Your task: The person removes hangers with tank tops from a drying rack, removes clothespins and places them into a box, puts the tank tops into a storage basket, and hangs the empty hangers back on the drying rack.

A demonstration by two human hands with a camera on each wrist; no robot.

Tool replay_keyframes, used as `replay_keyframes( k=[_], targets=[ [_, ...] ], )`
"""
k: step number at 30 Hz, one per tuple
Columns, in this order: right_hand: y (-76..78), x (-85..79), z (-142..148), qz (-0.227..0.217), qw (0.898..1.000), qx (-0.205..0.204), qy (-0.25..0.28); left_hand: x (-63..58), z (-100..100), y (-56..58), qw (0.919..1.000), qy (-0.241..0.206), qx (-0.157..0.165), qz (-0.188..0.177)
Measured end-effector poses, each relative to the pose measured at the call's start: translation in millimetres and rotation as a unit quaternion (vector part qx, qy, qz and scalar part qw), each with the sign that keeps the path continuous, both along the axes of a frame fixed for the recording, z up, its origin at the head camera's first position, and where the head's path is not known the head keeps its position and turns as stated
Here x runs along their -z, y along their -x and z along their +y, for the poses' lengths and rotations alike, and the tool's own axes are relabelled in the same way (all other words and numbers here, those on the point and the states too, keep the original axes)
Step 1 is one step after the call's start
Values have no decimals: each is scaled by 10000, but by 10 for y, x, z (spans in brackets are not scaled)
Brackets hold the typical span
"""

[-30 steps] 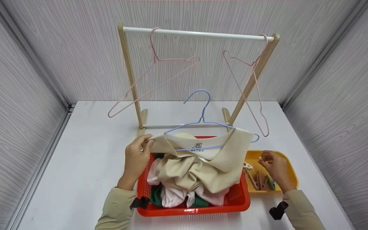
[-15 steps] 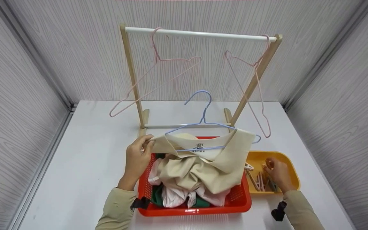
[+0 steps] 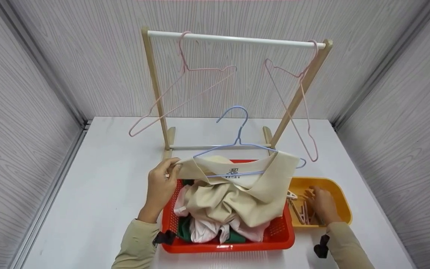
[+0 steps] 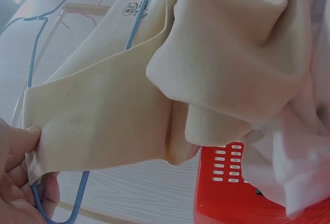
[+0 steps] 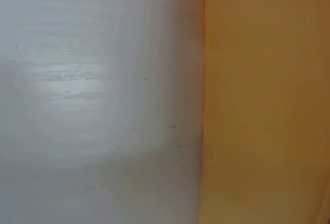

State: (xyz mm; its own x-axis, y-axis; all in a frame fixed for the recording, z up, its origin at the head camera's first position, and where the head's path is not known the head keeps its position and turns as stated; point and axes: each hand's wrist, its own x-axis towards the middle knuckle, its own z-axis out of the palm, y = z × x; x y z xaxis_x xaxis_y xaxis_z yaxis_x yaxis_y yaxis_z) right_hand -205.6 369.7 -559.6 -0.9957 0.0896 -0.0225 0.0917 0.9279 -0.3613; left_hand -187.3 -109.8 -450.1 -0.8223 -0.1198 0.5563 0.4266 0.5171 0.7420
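Note:
A cream sleeveless top [image 3: 233,203] with a small printed mark inside its neck is draped on a blue hanger [image 3: 239,139]. My left hand [image 3: 161,182] pinches its left shoulder strap; in the left wrist view, the thumb [image 4: 23,139] presses the cloth over the blue hanger's end loop. The top's body slumps into a red basket [image 3: 230,247]. My right hand [image 3: 323,204] is down inside a yellow tray [image 3: 343,198], fingers bent beside several clothes pegs [image 3: 304,215]. Whether it grips a peg I cannot tell. The right wrist view shows only tabletop and the tray's side.
A wooden rack with a white rail [image 3: 252,39] stands behind, carrying a pink hanger [image 3: 200,69] on the left and another pink hanger [image 3: 308,108] on the right. White and green clothes [image 3: 205,231] lie under the top in the basket. Panel walls enclose the white table [image 3: 99,179].
My right hand has lowered from above the yellow tray to down among the pegs. My left hand keeps its pinch on the top, and the hanger is still.

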Motion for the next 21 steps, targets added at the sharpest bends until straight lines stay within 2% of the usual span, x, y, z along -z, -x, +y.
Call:
replay_keyframes(
  k=[11,21],
  targets=[
    [-45,-96,-78,115,9986,178,475,8,-8,-2,10000,-7,46,65],
    [-166,-302,-244,1144,9925,-111,427,-6,-14,0,10000,-15,82,-31]
  ],
)
